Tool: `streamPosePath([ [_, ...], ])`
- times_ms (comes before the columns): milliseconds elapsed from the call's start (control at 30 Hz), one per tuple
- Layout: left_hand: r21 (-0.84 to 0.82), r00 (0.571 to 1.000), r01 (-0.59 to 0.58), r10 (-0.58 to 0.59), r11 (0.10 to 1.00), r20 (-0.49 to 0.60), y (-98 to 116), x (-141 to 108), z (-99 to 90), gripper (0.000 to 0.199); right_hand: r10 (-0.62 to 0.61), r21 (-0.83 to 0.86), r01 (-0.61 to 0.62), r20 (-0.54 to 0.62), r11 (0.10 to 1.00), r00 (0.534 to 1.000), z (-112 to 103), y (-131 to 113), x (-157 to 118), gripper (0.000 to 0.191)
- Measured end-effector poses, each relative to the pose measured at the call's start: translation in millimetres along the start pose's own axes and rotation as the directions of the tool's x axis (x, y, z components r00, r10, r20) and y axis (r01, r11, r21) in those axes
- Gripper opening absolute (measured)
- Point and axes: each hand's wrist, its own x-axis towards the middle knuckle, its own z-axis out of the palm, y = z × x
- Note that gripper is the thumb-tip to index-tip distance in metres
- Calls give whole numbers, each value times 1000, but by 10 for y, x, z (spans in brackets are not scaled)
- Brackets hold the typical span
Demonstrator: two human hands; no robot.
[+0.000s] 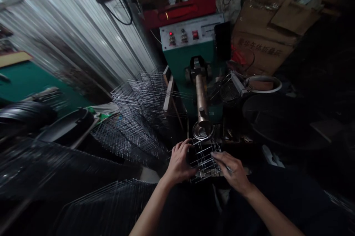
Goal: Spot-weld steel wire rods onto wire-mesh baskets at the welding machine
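Note:
A small wire rack (205, 156) of crossed metal rods lies in front of me, below the tip of a machine's metal arm (201, 99). My left hand (179, 162) is closed around its left edge, fingers over the wires and thumb toward the near side. At the right side, my right hand (232, 171) is closed in a pinch by the wires; a thin rod-like piece shows between its fingers, too dark to name. Just past the rack, a round metal ring (203, 131) sits under the arm's end.
The green machine (177, 62) has a control panel (191, 32) with a lit red lamp. Stacked wire grids (138, 106) stand at the left, with more grids (108, 206) nearer me. A cardboard box (260, 40) and a round dark lid-like disc (277, 121) are at the right.

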Motion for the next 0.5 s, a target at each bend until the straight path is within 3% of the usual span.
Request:
streamPosePath([
  [300, -7, 1000, -20, 20, 1000, -8, -36, 12, -3, 70, -32, -18, 32, -14, 999, 999, 29, 31, 0, 46],
  [500, -27, 1000, -9, 9, 1000, -3, -55, 56, -4, 68, 9, 28, -8, -15, 1000, 1000, 30, 75, 34, 42],
])
